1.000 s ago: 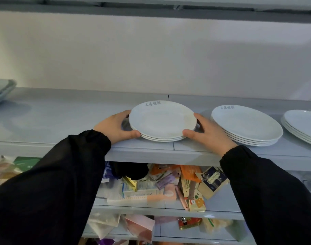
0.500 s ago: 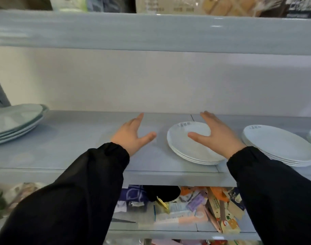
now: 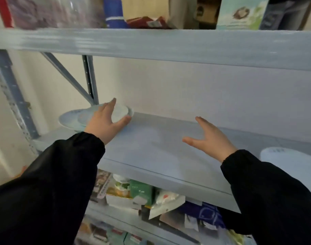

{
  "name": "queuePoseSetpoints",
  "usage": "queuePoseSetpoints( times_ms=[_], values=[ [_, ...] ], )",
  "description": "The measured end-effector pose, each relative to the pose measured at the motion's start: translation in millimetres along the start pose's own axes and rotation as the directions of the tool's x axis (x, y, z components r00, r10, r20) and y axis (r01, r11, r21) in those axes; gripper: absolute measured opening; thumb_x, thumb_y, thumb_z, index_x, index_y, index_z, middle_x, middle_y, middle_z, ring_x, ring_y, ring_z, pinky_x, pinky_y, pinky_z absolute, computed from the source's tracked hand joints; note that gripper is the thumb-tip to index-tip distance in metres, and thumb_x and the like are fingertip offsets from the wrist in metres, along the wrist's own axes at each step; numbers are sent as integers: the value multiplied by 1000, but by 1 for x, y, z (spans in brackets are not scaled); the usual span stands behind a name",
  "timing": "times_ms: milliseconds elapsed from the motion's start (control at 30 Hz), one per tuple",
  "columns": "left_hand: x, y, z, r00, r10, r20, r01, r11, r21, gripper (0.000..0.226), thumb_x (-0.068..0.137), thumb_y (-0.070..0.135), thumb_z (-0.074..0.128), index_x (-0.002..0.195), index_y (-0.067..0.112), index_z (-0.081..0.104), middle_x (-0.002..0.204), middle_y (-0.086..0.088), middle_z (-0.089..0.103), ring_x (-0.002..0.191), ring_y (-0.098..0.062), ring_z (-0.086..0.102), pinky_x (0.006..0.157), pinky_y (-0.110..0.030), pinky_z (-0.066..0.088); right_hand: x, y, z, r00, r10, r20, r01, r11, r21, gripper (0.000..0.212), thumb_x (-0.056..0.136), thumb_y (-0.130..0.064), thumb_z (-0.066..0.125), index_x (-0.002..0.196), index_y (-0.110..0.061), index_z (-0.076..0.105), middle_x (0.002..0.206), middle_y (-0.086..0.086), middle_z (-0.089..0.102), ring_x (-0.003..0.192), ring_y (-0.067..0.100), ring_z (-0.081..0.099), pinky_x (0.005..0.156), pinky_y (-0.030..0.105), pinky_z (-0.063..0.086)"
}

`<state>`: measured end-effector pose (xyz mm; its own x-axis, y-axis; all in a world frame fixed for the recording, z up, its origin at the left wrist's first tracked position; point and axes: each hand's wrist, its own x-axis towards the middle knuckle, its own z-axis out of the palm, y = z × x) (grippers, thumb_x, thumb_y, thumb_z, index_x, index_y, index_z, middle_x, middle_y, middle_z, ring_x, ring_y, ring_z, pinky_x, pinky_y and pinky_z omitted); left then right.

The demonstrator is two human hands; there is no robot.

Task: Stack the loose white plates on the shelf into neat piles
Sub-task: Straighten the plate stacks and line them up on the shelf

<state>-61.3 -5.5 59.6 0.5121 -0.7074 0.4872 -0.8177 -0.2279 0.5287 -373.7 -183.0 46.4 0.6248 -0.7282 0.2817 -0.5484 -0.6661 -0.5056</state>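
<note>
A few loose white plates (image 3: 75,118) lie overlapping at the left end of the grey shelf (image 3: 160,144), close to the back wall. My left hand (image 3: 107,123) reaches over them with fingers spread; its thumb and fingers lie around the right rim of the top plate. Whether it grips the plate is unclear. My right hand (image 3: 210,138) hovers open above the bare middle of the shelf, holding nothing. Part of a white plate pile (image 3: 282,156) shows at the right edge, behind my right sleeve.
A shelf board (image 3: 169,45) runs overhead, loaded with boxes and bottles. A blue metal upright (image 3: 11,96) and a diagonal brace (image 3: 68,76) stand at the left. The lower shelf (image 3: 142,195) holds several packets and boxes.
The view has swung left. Both hands have left the plate pile they had set down and moved left along the shelf; my left hand now lies on the left-end plates.
</note>
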Motion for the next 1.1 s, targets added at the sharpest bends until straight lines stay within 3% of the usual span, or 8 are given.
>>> queuePoseSetpoints(
  times_ms=[467, 667, 767, 867, 933, 967, 1033, 1100],
  values=[
    [-15, -180, -51, 941, -336, -46, 328, 936, -125, 100, 78, 81, 47, 155, 27, 15, 161, 3, 22, 144, -18, 27, 109, -32, 24, 101, -106, 152, 986, -39, 160, -3, 967, 255, 117, 68, -72, 72, 159, -25, 14, 164, -5, 18, 148, 15, 22, 110, 28, 23],
    [-2, -214, -38, 933, -358, 18, 354, 911, -210, 105, 69, 81, 60, 153, 36, 16, 158, 5, 29, 141, -17, 33, 112, -39, 32, 134, -106, 185, 985, 12, 169, -77, 919, 387, 134, 49, -92, 67, 157, -32, 14, 163, -8, 22, 146, 15, 29, 113, 37, 33],
    [9, -225, -32, 932, -362, 24, 353, 891, -286, 111, 61, 84, 65, 151, 42, 16, 158, 11, 28, 141, -14, 32, 113, -43, 32, 150, -106, 189, 993, -37, 113, -19, 891, 454, 116, 52, -88, 70, 150, -48, 22, 145, -39, 27, 136, 2, 33, 102, 22, 35],
    [22, -238, -28, 928, -369, 45, 361, 866, -345, 123, 55, 84, 70, 153, 39, 10, 160, 12, 21, 143, -14, 27, 116, -45, 28, 168, -104, 197, 993, -35, 111, -21, 887, 462, 111, 60, -85, 70, 152, -42, 24, 147, -30, 25, 134, 4, 35, 106, 31, 37],
    [30, -245, -28, 933, -352, 75, 351, 843, -407, 123, 56, 83, 70, 154, 38, 11, 160, 12, 21, 144, -14, 25, 117, -44, 25, 179, -104, 201, 991, -58, 122, -7, 881, 472, 97, 67, -80, 69, 146, -35, 36, 152, -19, 40, 133, 8, 43, 106, 39, 40],
    [33, -248, -29, 932, -350, 88, 353, 830, -431, 123, 55, 83, 70, 154, 38, 12, 160, 11, 22, 144, -14, 25, 116, -42, 26, 185, -105, 203, 990, -87, 111, 24, 879, 475, 80, 71, -75, 69, 136, -36, 45, 141, -18, 53, 127, 7, 50, 102, 39, 43],
    [39, -251, -30, 930, -352, 109, 362, 823, -438, 124, 54, 84, 70, 154, 36, 14, 158, 11, 26, 140, -13, 31, 110, -34, 30, 191, -112, 205, 990, -120, 78, 68, 876, 478, 49, 77, -64, 69, 119, -44, 54, 118, -25, 64, 110, -2, 58, 90, 32, 45],
    [41, -252, -29, 936, -334, 115, 351, 839, -416, 129, 50, 85, 70, 155, 34, 15, 154, 14, 31, 129, -6, 39, 101, -26, 32, 197, -118, 205, 990, -126, 65, 78, 867, 493, 36, 78, -62, 68, 110, -64, 52, 106, -40, 62, 98, -18, 56, 81, 15, 45]
  ],
)
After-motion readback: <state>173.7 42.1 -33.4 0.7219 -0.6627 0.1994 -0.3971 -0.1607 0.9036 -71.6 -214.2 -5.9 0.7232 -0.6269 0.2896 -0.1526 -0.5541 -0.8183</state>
